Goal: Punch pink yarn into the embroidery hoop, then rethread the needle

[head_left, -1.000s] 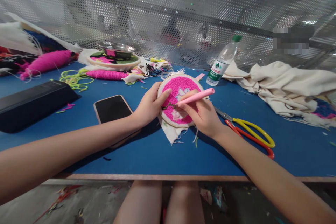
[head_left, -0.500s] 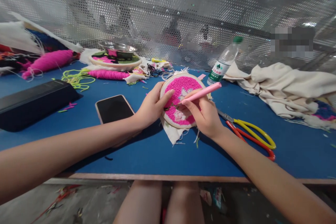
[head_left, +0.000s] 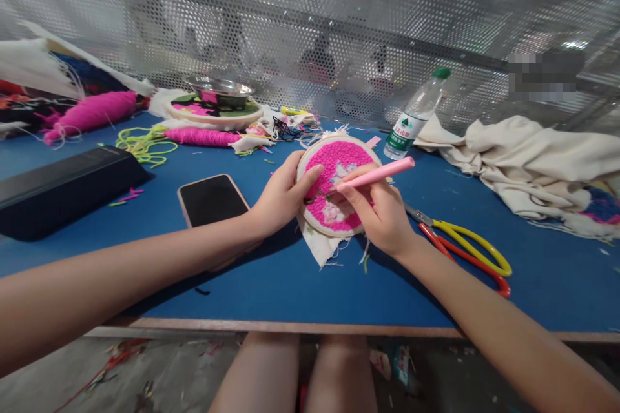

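Note:
My left hand (head_left: 281,197) grips the left rim of a round embroidery hoop (head_left: 322,164), thumb on top and the other fingers behind it. Bright pink loops fill the hooped cloth around white and pale pink flower shapes. Between the thumb and fingers of my right hand (head_left: 380,210) is a pink punch needle (head_left: 382,172), tilted up to the right. Its tip points at a dark green patch near the hoop's middle; whether it pierces the cloth I cannot tell. A white cloth corner (head_left: 317,246) with frayed threads hangs below the hoop.
Scissors (head_left: 467,245) with yellow and red handles lie right of my right hand. A phone (head_left: 213,200) and a dark case (head_left: 68,190) are at left. Behind stand a water bottle (head_left: 411,116), another hoop with a metal bowl (head_left: 220,91), pink yarn (head_left: 97,113) and beige cloth (head_left: 523,148).
The pink punch needle has shifted slightly up and right, leaning a little lower, with my right hand. My left hand keeps its hold on the hoop.

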Available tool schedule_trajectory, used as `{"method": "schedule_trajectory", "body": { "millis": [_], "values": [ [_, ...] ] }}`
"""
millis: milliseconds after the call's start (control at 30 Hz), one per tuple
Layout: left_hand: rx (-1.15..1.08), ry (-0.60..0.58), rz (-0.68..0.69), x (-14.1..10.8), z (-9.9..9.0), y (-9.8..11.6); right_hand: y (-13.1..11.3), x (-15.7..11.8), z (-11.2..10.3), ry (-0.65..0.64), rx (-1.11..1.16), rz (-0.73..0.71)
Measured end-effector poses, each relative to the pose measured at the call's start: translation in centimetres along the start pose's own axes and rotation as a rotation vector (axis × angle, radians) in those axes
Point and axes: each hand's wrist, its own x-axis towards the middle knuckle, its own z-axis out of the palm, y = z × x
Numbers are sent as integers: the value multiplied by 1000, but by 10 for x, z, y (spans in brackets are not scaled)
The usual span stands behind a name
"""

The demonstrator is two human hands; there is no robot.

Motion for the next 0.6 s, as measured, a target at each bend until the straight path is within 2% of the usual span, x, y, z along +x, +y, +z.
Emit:
{"method": "schedule_trajectory", "body": {
  "millis": [267,433,500,600],
  "values": [
    [18,2,-6,-1,0,0,0,2,0,-32,16,-63],
    [68,-13,40,-5,-2,-1,4,6,2,-180,-79,-203],
    [61,-11,40,-5,-2,-1,3,5,2,-175,-107,-176],
    [33,-2,20,-3,-1,-1,1,2,2,-77,-88,-77]
  ]
}}
